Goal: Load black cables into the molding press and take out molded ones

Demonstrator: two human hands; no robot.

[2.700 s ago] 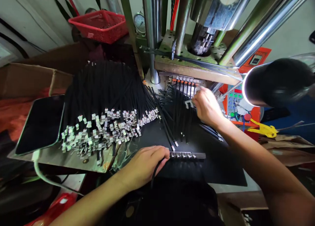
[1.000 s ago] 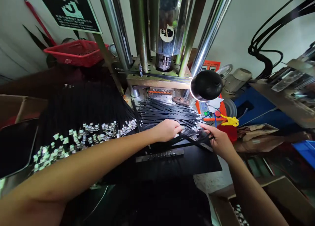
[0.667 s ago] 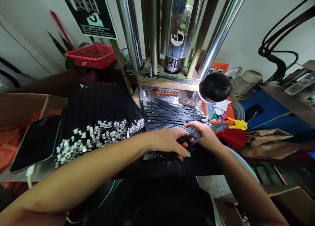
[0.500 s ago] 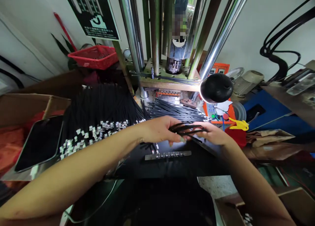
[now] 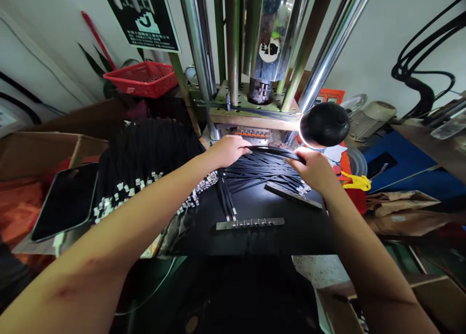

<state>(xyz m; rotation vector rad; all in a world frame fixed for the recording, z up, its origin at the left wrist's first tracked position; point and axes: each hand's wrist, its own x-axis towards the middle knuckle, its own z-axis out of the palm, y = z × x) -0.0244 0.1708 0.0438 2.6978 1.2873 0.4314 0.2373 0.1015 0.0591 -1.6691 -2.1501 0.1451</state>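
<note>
**Two hands, one bundle of black straps lifted toward the press**

Several thin black straps (image 5: 274, 152) were gathered into one bundle and held off the black mat (image 5: 298, 227), just in front of the press (image 5: 251, 113). The left hand (image 5: 227, 149) was closed over one end and the right hand (image 5: 313, 168) over the other, so the bundle spanned between them in a slight arc. By that bow the straps looked light, springy and smooth, apt to fan out or slide past each other; a hold at both ends, as here, seemed the sound way to keep them together.

Below lay a loose heap of the same straps (image 5: 255, 174), two metal bars (image 5: 249, 224) on the mat, and further left a large pile of straps with metal tips (image 5: 145, 178) beside a phone (image 5: 65, 200). A lamp (image 5: 324, 125) shone just right of the hands.

Half a second earlier the bundle sat lower and nearer the body, above the bar; it had since been raised and carried toward the press.
</note>
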